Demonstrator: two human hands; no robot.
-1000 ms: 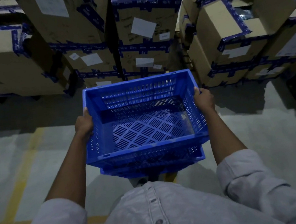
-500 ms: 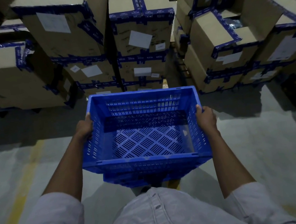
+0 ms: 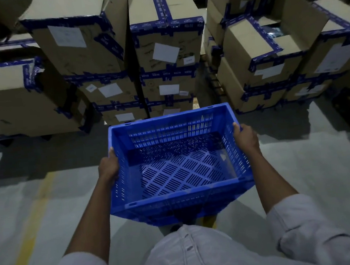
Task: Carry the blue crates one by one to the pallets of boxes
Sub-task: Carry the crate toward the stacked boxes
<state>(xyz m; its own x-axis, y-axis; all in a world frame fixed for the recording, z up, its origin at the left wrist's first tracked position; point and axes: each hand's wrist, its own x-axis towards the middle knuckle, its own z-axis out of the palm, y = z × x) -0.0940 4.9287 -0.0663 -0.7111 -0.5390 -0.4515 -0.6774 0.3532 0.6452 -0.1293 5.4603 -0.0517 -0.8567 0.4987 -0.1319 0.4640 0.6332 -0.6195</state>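
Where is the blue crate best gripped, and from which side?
On the blue crate, the top rim of both side walls, from the left and right, as the left hand and right hand hold it: too wide for one hand, and the lip gives purchase.

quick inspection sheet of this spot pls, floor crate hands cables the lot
surface: grey concrete floor with a yellow line
job's things: blue crate, nothing inside, held off the floor; a second blue rim shows under it
clutter: nothing seen
grippers: left hand and right hand grip the crate's side walls
cables: nothing seen
surroundings: stacks of cardboard boxes ahead, blue tape, white labels; open-topped box on the right; dim light
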